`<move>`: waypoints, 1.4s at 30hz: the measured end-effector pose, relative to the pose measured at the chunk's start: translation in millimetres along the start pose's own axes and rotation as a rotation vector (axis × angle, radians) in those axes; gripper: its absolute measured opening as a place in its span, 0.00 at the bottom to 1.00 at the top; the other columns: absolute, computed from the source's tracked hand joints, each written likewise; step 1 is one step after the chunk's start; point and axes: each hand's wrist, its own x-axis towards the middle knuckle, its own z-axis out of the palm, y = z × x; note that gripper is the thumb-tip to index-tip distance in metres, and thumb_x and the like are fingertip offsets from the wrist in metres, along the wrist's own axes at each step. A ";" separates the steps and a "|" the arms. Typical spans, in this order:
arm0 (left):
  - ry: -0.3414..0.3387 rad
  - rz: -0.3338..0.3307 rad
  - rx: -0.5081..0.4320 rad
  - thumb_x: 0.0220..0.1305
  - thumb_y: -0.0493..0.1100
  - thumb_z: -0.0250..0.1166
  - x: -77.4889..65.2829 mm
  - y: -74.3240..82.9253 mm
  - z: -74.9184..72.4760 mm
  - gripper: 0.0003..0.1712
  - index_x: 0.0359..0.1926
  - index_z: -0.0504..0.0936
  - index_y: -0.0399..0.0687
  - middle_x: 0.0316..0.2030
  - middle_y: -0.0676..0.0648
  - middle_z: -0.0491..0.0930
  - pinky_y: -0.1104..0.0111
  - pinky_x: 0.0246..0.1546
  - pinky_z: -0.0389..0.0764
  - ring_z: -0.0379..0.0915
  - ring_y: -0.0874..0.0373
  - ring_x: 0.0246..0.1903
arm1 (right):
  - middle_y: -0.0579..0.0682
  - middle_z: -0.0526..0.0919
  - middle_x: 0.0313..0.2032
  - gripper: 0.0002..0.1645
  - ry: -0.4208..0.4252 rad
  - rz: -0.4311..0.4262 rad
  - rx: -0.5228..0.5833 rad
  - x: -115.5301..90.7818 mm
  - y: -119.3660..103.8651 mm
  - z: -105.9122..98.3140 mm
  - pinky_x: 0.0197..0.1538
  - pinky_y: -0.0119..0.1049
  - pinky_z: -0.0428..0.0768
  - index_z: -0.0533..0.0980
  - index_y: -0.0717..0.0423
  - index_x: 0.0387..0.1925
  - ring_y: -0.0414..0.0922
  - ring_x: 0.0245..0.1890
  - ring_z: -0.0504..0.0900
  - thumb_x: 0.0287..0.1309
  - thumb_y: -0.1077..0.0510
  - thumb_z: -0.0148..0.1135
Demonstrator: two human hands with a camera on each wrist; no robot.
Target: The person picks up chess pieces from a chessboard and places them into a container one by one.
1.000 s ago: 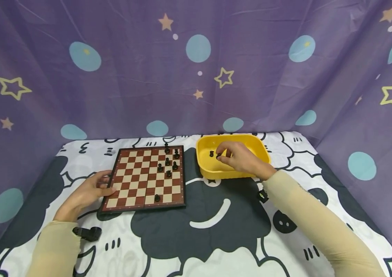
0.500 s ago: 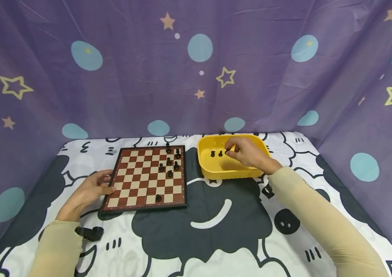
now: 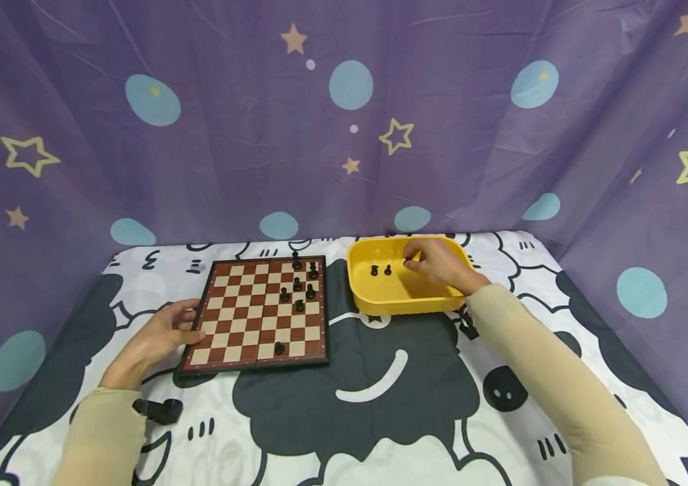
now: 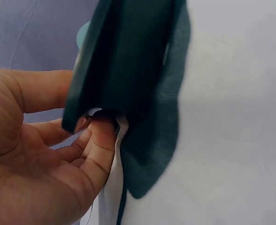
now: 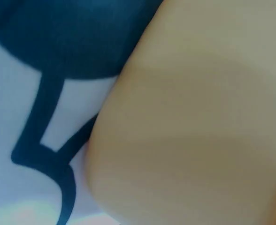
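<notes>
My left hand (image 3: 158, 337) grips the left edge of a brown-and-cream chessboard (image 3: 231, 317), thumb on top and fingers underneath. Close up in the left wrist view, the dark board edge (image 4: 86, 70) sits between that thumb and the fingers. Several black chess pieces (image 3: 298, 285) stand on the board's right half, and a lone one (image 3: 279, 348) is near its front edge. Inside a yellow plastic bin (image 3: 404, 308), my right hand (image 3: 437, 263) pinches a small black chess piece (image 3: 407, 260), mostly hidden by fingertips. Two more black pieces (image 3: 387, 270) stand left of it.
A cartoon-print cloth (image 3: 356, 405) in black and white covers the table. Behind hangs a purple curtain (image 3: 216, 169) with stars. A black strap device (image 3: 161, 410) is at my left wrist. A blurred beige surface (image 5: 189, 117) fills much of the right wrist view.
Inside the bin, my right hand has shifted right and slightly back. A second black piece now stands uncovered where its fingertips were. My left hand keeps its grip on the board.
</notes>
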 end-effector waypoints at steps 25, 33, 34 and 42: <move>-0.011 0.003 -0.015 0.57 0.38 0.68 -1.1 -0.3 1.0 0.50 0.72 0.48 0.33 0.63 0.27 0.58 0.46 0.54 0.66 0.63 0.36 0.57 | 0.52 0.81 0.39 0.11 -0.106 0.017 0.031 21.7 12.0 14.0 0.49 0.44 0.74 0.80 0.60 0.41 0.49 0.39 0.75 0.54 0.69 0.60; -0.011 -0.012 -0.024 0.57 0.39 0.69 -0.6 0.9 0.9 0.51 0.73 0.47 0.34 0.63 0.28 0.57 0.45 0.54 0.65 0.62 0.37 0.57 | 0.52 0.81 0.36 0.09 -0.132 0.037 0.009 25.8 12.4 15.8 0.47 0.43 0.73 0.81 0.61 0.38 0.49 0.37 0.74 0.53 0.68 0.62; -0.010 -0.019 -0.023 0.57 0.39 0.69 -0.8 0.9 1.0 0.51 0.73 0.47 0.34 0.63 0.28 0.57 0.44 0.54 0.65 0.61 0.37 0.57 | 0.52 0.80 0.35 0.08 -0.137 0.031 0.000 26.2 12.6 16.4 0.47 0.43 0.73 0.81 0.60 0.37 0.49 0.37 0.74 0.53 0.67 0.63; -0.004 -0.041 -0.022 0.57 0.39 0.69 -0.8 1.1 1.8 0.51 0.73 0.47 0.35 0.65 0.28 0.56 0.40 0.55 0.62 0.60 0.36 0.58 | 0.51 0.79 0.31 0.04 -0.159 0.022 -0.074 27.7 12.6 19.9 0.41 0.41 0.73 0.80 0.59 0.33 0.49 0.32 0.73 0.53 0.65 0.65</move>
